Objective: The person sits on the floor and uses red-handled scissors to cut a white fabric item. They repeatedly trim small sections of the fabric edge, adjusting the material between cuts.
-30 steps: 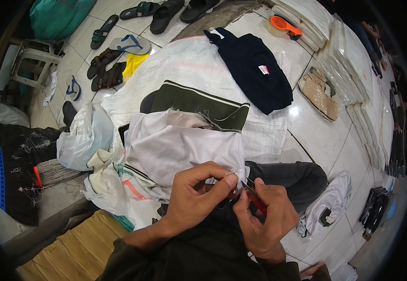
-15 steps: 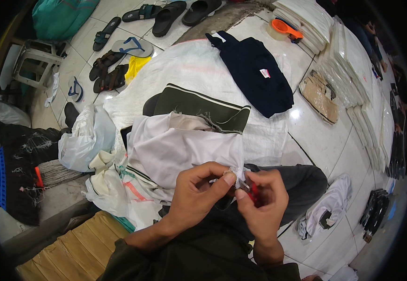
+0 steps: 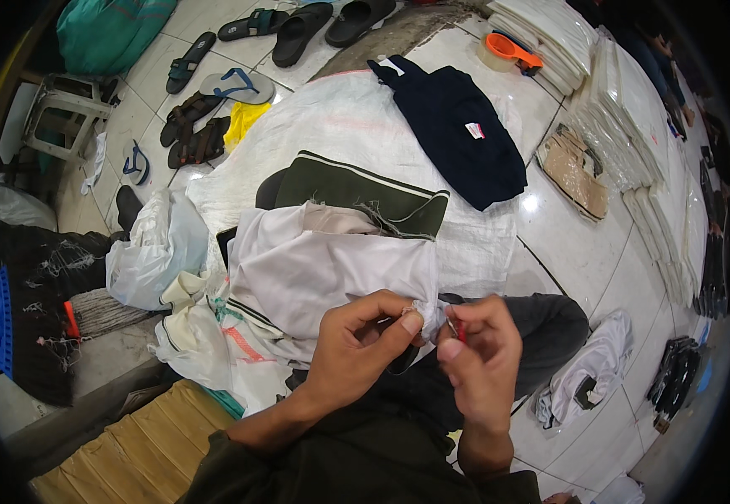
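The left hand (image 3: 346, 346) is narrowed to a thumb-and-finger pinch on an edge of white cloth (image 3: 323, 260), which spreads from it toward eleven o'clock. At twelve, beyond the cloth, lies a dark green band (image 3: 331, 185); loose threads (image 3: 373, 208) along its near edge suggest that part is unfinished. A navy garment (image 3: 461, 139) lies at one o'clock, seemingly untouched. At three, the right hand (image 3: 486, 353) grips a small red-handled tool (image 3: 460, 329) close beside the pinched edge; work there looks under way, though whether anything has been cut cannot be told.
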`<state>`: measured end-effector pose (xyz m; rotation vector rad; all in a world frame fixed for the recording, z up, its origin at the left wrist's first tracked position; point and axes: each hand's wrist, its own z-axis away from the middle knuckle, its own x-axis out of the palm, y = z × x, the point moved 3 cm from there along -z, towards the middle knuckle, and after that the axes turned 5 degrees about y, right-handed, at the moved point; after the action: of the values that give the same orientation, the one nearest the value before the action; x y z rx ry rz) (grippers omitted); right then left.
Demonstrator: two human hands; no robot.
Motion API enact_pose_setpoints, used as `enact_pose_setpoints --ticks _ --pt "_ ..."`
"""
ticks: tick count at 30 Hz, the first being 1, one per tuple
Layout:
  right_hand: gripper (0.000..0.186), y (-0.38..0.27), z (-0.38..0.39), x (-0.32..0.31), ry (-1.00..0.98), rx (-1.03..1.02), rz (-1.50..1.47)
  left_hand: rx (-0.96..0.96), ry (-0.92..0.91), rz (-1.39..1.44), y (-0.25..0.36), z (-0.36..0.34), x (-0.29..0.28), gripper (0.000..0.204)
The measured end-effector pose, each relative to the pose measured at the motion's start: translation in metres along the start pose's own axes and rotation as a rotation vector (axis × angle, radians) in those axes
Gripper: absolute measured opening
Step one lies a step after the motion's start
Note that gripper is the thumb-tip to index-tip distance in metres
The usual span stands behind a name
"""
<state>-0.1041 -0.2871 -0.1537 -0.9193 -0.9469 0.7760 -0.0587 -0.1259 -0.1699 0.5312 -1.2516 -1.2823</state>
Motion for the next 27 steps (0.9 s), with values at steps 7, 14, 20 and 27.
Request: enact_pose_setpoints --ticks 7,14,20,27 --pt "0.035 -0.01 0.019 0.008 0.118 -0.522 0.74 -0.062 0.004 0.076 -0.002 0.002 -0.004 0.016" --pt "0.036 -0.014 0.016 0.011 0.115 -0.545 0.749 -0.041 -0.003 0.049 -0.004 0.001 -0.003 0.016" --pt "0.036 -0.015 0.017 0.011 0.104 -0.546 0.773 -0.035 -0.008 0.039 -0.005 0.001 -0.003 0.015" --pt "0.035 -0.017 0.016 0.011 0.101 -0.524 0.79 -0.016 -0.014 0.031 -0.003 0.001 -0.002 0.015"
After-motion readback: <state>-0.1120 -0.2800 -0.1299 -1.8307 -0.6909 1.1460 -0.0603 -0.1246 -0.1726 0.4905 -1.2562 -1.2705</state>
